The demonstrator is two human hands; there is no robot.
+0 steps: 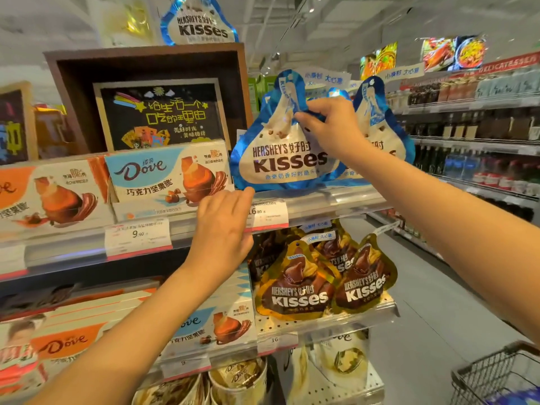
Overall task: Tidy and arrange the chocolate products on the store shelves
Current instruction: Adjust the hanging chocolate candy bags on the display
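A blue and white Hershey's Kisses bag (280,159) stands on the upper shelf (330,200). My right hand (330,127) pinches its upper edge near the tip. A second blue Kisses bag (380,121) stands behind my right wrist, partly hidden. My left hand (225,226) rests with relaxed fingers on the shelf's front rail by the price tag (270,213), fingertips just under the bag's lower left corner. A blue Dove box (163,173) sits to the left of the bag. Gold and brown Kisses bags (298,287) stand on the shelf below.
An orange Dove box (46,194) fills the upper shelf's left end. More Dove boxes (216,323) lie on the lower shelf. A chalkboard sign (160,115) stands behind. A wire cart (496,375) is at the bottom right in the aisle. Drink shelves (482,147) line the far right.
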